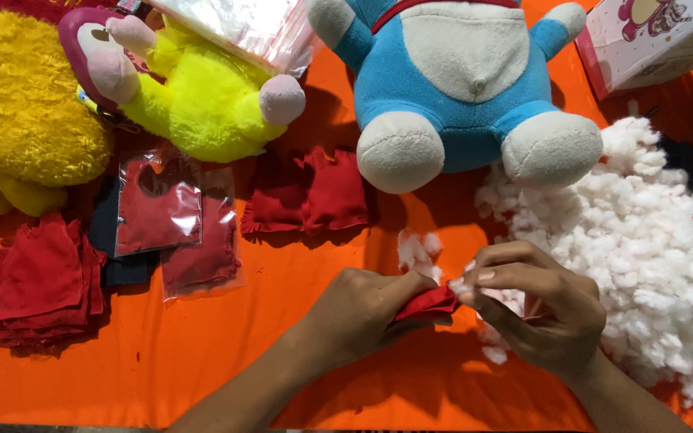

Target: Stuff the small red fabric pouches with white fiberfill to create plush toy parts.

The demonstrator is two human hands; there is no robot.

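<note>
Small red fabric pouch (427, 305) held low at centre, just above the orange cloth-covered counter (202, 361). Left hand (362, 313) closed round the pouch body, fingers pressed together on the cloth. Right hand (535, 309) pinching a tuft of white fluffy stuffing (460, 285) at the pouch mouth, beside the loose white stuffing pile (651, 248). Judged light, soft, limp: best gripped at the open edge.

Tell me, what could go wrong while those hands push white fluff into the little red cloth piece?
The tuft at the right hand fingertips is small and loose; bits could drop onto the orange cloth. The left hand pinches the red fabric piece only at one end, so it might slip. The stuffing pile lies beside the right wrist and could scatter.
</note>
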